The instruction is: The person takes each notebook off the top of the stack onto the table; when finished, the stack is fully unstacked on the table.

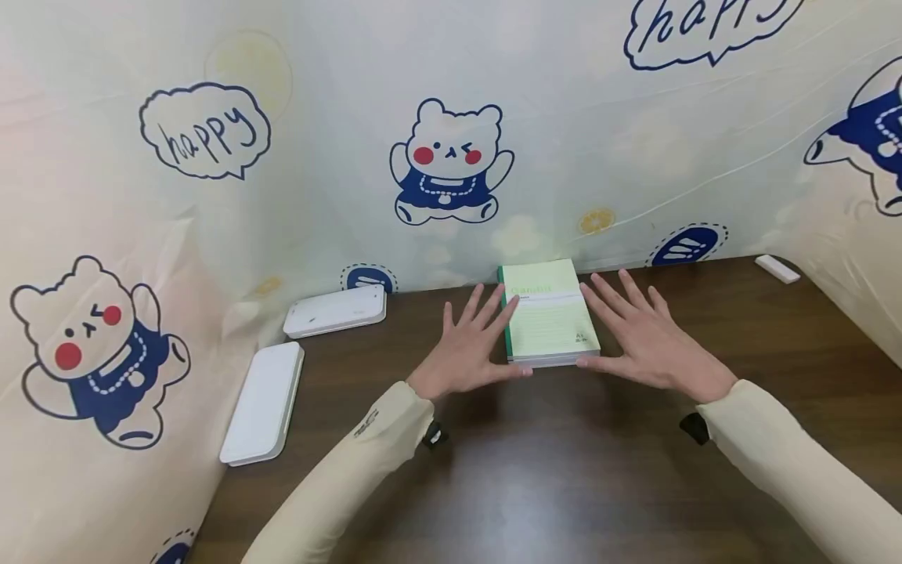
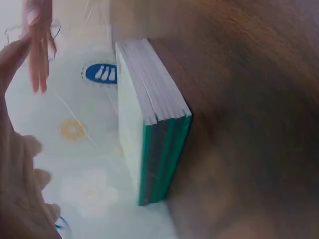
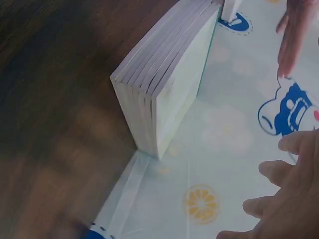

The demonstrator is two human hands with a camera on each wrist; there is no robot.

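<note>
The fingers of the left hand are spread wide and straight just beside the green-spined edge of the stack of notebooks, its thumb tip at the stack's near corner, while the right hand lies likewise flat and splayed at the opposite edge, holding nothing. The stack of notebooks lies flat on the dark wooden table, close to the bear-print curtain behind it. Well apart to the left of the stack lie two white cases, and a small white block rests far off to its right.
</note>
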